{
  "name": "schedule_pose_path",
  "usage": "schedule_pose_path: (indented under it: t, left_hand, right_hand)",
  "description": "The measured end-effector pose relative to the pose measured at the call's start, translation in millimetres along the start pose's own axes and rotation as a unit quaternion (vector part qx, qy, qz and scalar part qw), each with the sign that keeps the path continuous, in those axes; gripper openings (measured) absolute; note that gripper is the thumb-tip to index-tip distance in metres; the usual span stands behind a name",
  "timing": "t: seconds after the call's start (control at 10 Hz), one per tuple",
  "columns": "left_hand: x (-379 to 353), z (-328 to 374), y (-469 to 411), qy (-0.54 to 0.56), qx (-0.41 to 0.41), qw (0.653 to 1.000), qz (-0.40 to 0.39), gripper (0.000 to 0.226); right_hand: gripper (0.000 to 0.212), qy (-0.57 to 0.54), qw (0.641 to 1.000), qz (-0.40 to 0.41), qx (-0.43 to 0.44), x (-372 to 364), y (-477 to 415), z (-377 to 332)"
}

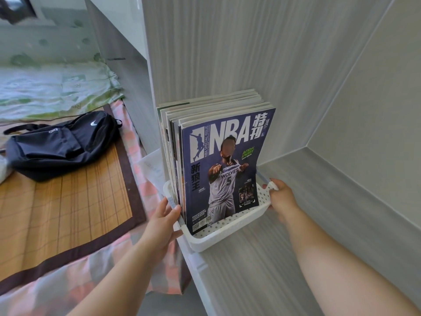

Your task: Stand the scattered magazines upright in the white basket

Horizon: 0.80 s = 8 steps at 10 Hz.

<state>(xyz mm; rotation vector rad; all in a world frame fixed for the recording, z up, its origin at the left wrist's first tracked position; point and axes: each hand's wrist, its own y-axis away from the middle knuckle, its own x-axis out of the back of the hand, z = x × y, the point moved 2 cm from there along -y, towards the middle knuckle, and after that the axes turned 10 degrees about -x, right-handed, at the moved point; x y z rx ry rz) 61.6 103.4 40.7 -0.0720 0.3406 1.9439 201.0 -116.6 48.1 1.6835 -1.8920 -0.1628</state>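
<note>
Magazines: glossy stack of magazines (218, 156) stood upright in the white perforated plastic basket (230, 229) on the grey wood-grain shelf (296, 224).
Left hand (163, 221): clasped the basket's left rim.
Right hand (281, 197): clasped its right end.
Handling: probably heavy, floppy, slick-covered (likely to slump); best held by both rims.

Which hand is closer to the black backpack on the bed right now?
Left. The left hand grips the white basket on the side facing the black backpack; the right hand holds the basket's far side, away from it.
</note>
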Motion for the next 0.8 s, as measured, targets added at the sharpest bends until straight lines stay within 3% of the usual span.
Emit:
schedule_pose_path:
  t: [0.4,0.6,0.7,0.8]
  left_hand:
    - [2.8,-1.0,-2.5,-0.039,0.008,0.999,0.020,0.040]
    - [14.1,7.3,7.1,-0.117,-0.088,0.977,0.153,0.022]
    - [5.5,13.6,21.2,-0.157,-0.134,0.965,0.161,0.015]
    - [-17.0,13.7,45.0,-0.186,-0.153,0.964,0.115,0.020]
  right_hand:
    - [0.042,0.057,0.998,-0.012,0.033,1.3,-2.4,0.8]
    - [0.035,0.093,0.993,-0.015,0.069,15.4,22.0,1.7]
    - [0.040,0.102,0.990,0.018,0.093,38.4,34.1,0.8]
    - [0.036,0.082,0.989,0.041,0.112,65.3,47.3,2.8]
